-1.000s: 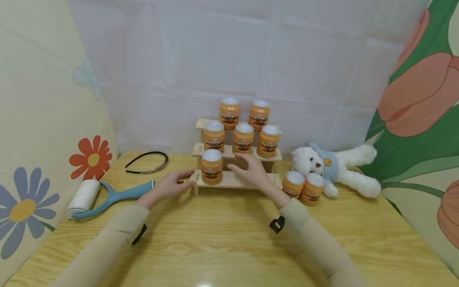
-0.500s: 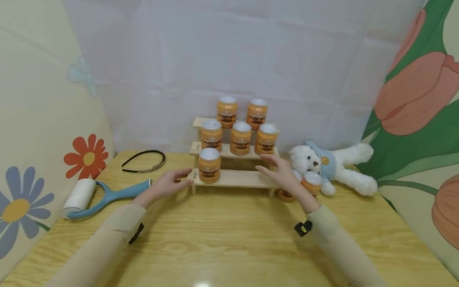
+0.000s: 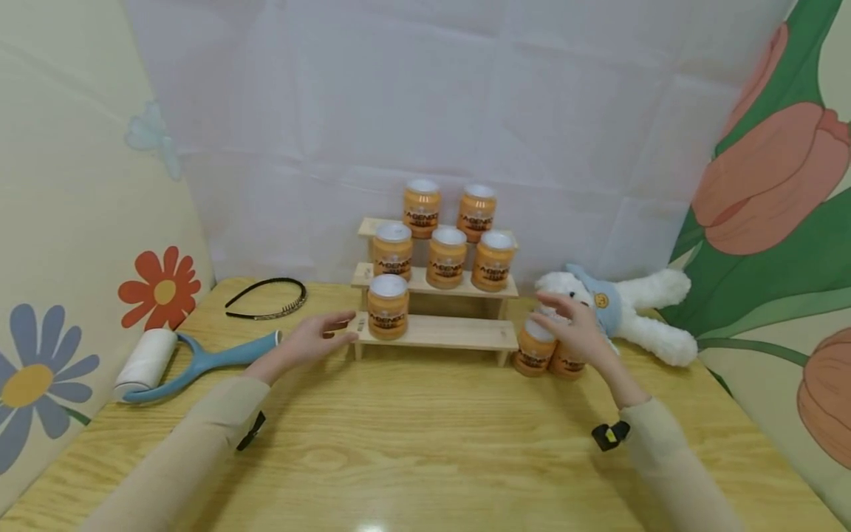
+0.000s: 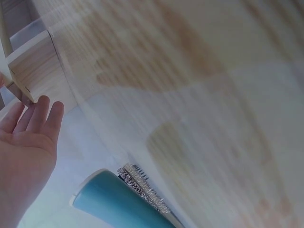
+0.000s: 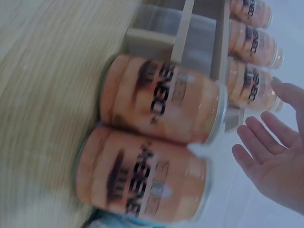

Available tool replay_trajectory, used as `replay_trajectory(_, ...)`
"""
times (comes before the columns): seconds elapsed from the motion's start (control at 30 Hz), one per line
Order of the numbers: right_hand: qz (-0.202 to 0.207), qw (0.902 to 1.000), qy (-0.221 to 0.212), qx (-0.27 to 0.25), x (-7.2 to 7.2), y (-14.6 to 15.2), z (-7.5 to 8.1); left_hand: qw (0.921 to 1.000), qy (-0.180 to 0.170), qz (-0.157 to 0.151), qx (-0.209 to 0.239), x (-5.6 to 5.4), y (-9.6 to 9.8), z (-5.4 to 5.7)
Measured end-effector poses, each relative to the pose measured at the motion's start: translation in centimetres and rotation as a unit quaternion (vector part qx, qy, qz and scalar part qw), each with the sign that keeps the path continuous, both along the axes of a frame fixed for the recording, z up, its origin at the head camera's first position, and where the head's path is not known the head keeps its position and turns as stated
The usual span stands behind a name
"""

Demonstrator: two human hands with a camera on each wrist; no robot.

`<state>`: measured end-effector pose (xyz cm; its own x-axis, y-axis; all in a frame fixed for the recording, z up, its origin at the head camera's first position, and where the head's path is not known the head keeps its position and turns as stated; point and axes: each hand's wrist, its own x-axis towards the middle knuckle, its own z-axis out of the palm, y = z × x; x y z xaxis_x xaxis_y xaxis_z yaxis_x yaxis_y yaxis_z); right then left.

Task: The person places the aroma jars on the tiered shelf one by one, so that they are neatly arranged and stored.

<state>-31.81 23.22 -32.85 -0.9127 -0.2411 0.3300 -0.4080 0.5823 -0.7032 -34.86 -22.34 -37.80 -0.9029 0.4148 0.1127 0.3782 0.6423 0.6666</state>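
My left hand (image 3: 312, 340) is at the left end of the lowest step of a wooden three-step rack (image 3: 452, 334), fingers loosely extended; the left wrist view shows its fingertips right at the wood's corner. An orange jar (image 3: 388, 310) with a pale lid stands on that step, to the left. My right hand (image 3: 580, 331) hovers over two similar jars on the table, one beside the rack's right foot (image 3: 533, 356) and its neighbour (image 3: 567, 365) partly hidden behind the hand. In the right wrist view its fingers (image 5: 259, 137) are spread beyond the lids, holding nothing.
Three orange jars (image 3: 446, 260) stand on the middle step and two (image 3: 476, 214) on the top one. A white teddy bear (image 3: 654, 321) lies right of the loose jars. At left are a blue-handled lint roller (image 3: 206, 363) and a black headband (image 3: 266, 299).
My right hand has moved rightward, from above the lowest step to over the two jars on the table. The left hand has stayed at the rack's left end.
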Motion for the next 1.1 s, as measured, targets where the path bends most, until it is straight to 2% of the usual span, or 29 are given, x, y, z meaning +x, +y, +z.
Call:
replay_trajectory(0.2, -0.029, 0.9983, -0.051, 0.000, 0.3, 2.9, -0.6, 0.9999, -0.006, -0.007, 0.012, 0.0, 0.0, 0.1)
replay_trajectory(0.4, -0.054, 0.9976, -0.041, 0.008, 0.2, 5.0, -1.0, 0.9998, -0.007, -0.006, 0.015, 0.2, 0.2, 0.3)
replay_trajectory(0.5, -0.067, 0.9962, -0.053, 0.016, 0.1, 5.9, -1.5, 0.9999, -0.007, -0.007, 0.013, 0.2, 0.1, 0.2)
replay_trajectory(0.7, -0.061, 0.9944, -0.077, 0.038, 0.1, 6.9, -2.2, 0.9999, -0.004, -0.011, 0.010, 0.3, 0.1, 0.4)
replay_trajectory(0.87, -0.061, 0.9921, -0.104, 0.034, 0.2, 7.1, -2.4, 0.9999, -0.003, -0.010, 0.008, 0.4, 0.2, 0.6)
replay_trajectory(1.1, -0.066, 0.9907, -0.109, 0.047, 0.3, 7.1, -2.4, 0.9999, 0.009, -0.014, 0.003, 0.2, 0.3, 0.3)
